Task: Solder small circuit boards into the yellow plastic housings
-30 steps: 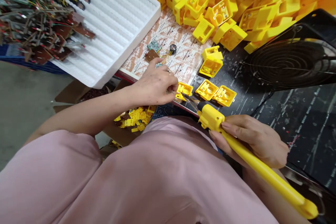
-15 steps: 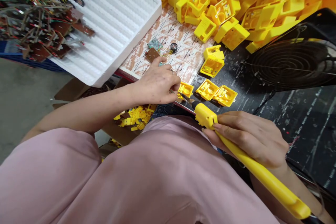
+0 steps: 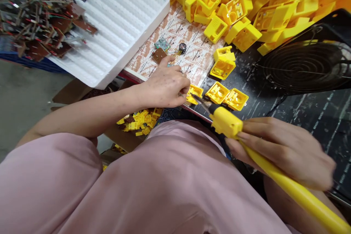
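My left hand [image 3: 166,86] is closed in a pinch on a small yellow plastic case [image 3: 194,93] at the bench's near edge. My right hand [image 3: 285,150] grips a long yellow soldering iron [image 3: 263,161], its dark tip pointing at that case. Two more open yellow cases [image 3: 218,92] [image 3: 236,99] lie side by side just right of it on the black mat [image 3: 301,117]. A small circuit board with wires and a round black part [image 3: 182,47] lies beyond my left hand.
A white foam tray [image 3: 120,18] with rows of wired boards sits at the upper left. A big heap of yellow housings [image 3: 246,0] fills the top. A black fan grille [image 3: 304,65] is at the right. Yellow scraps [image 3: 139,120] lie in a box below the bench.
My right hand drew the soldering iron back slightly to the right and is blurred by motion. My left hand stayed on the small case.
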Available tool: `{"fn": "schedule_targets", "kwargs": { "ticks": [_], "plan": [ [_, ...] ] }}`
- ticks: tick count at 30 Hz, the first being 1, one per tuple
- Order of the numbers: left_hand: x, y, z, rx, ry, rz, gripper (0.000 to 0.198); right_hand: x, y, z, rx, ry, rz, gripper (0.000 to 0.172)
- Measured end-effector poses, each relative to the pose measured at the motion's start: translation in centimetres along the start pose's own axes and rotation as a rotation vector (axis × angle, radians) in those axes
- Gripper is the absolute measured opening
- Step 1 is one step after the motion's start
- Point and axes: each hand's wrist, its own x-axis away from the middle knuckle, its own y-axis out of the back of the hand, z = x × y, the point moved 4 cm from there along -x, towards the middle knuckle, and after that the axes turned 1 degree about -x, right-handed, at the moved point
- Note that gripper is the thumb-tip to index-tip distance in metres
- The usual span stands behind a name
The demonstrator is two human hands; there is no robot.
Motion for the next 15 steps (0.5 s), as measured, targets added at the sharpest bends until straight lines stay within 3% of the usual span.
{"fn": "schedule_targets", "kwargs": {
  "ticks": [5,11,15],
  "plan": [
    [0.1,0.0,0.0,-0.021,0.009,-0.007,0.014,0.8,0.1,-1.3,0.019,0.083,0.047,0.013],
    [0.7,0.2,0.1,-0.034,0.011,-0.028,0.016,0.9,-0.5,-1.9,-0.045,0.037,-0.058,0.008],
    [2.8,0.3,0.1,0.018,-0.006,-0.119,0.020,1.2,-0.7,-2.1,-0.035,0.069,-0.124,0.052]
  ]
}}
